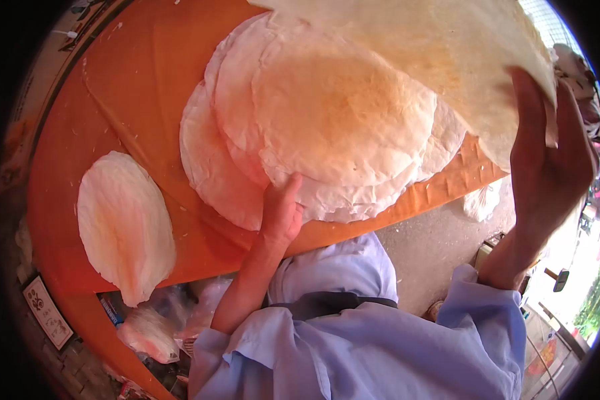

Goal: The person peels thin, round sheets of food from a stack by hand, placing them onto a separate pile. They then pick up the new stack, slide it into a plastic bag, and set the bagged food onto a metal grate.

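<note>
Thin, pale round flatbreads (340, 113) lie in an overlapping stack on the orange cloth. My left hand (281, 212) is at the near edge of the stack, with its thumb up against the rim of a flatbread and its other fingers curled, partly hidden. High on the right, my right hand (547, 133) pinches the edge of another large flatbread (447, 53) between thumb and fingers. That sheet is lifted and tilted over the far right part of the stack, running out of view at the top.
One folded or oval flatbread (127, 223) rests at the left, its tip over the table edge. The orange tablecloth (140, 80) carries small crumbs. Plastic bags (153, 333) sit below the table at left. A white bag (481, 200) is beyond the right edge.
</note>
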`<control>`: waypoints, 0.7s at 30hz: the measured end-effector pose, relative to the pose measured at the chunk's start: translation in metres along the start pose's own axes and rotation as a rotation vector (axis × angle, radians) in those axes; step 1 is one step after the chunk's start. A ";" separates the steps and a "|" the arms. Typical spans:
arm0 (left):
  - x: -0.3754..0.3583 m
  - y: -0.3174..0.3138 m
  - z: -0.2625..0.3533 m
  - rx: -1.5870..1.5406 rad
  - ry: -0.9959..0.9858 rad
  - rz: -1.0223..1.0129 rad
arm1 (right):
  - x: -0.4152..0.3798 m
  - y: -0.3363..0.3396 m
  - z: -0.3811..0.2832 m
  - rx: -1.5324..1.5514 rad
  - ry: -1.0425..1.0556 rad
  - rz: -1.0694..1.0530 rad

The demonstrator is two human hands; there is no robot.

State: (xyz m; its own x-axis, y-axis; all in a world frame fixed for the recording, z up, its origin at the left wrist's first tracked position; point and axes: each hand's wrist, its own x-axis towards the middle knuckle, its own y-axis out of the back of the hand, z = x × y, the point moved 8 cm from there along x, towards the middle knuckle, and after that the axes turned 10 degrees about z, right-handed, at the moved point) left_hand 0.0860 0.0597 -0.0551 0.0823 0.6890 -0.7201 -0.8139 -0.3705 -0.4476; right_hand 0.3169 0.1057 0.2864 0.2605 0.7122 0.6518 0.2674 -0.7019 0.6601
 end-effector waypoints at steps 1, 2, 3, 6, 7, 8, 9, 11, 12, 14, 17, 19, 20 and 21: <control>0.000 0.003 0.002 0.022 -0.008 0.020 | -0.006 -0.012 -0.012 0.048 0.123 -0.072; -0.003 0.006 0.006 0.070 -0.022 0.007 | -0.020 -0.028 -0.019 0.097 0.244 -0.147; -0.008 0.007 0.014 0.119 -0.036 -0.007 | -0.040 -0.044 -0.027 0.145 0.365 -0.221; -0.020 0.041 0.039 0.359 -0.287 0.175 | -0.138 -0.137 0.002 0.116 0.304 -0.572; -0.027 0.053 0.049 0.455 -0.404 0.274 | -0.172 -0.163 0.021 0.105 0.302 -0.690; -0.033 0.054 0.058 0.500 -0.430 0.322 | -0.182 -0.169 0.030 0.096 0.284 -0.690; -0.031 0.048 0.051 0.491 -0.311 0.229 | -0.189 -0.173 0.033 0.089 0.266 -0.693; -0.028 0.032 0.029 0.460 -0.071 0.053 | -0.200 -0.172 0.033 0.103 0.247 -0.720; -0.026 0.022 0.017 0.339 0.053 -0.009 | -0.200 -0.167 0.029 0.119 0.245 -0.733; -0.021 0.010 0.004 0.186 0.154 -0.073 | -0.196 -0.161 0.022 0.147 0.251 -0.748; -0.019 0.003 -0.006 0.099 0.221 -0.147 | -0.195 -0.151 0.020 0.186 0.272 -0.685; -0.023 -0.010 -0.003 0.046 0.210 -0.160 | -0.195 -0.150 0.022 0.183 0.272 -0.651; -0.025 -0.019 0.001 0.015 0.197 -0.183 | -0.194 -0.148 0.023 0.188 0.266 -0.621; -0.026 -0.029 0.005 -0.017 0.182 -0.206 | -0.192 -0.148 0.024 0.194 0.263 -0.591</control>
State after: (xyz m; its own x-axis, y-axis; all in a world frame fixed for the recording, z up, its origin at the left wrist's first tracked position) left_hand 0.1041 0.0553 -0.0204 0.3482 0.6282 -0.6957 -0.7598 -0.2456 -0.6020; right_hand 0.2497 0.0726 0.0542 -0.2091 0.9349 0.2868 0.4633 -0.1635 0.8710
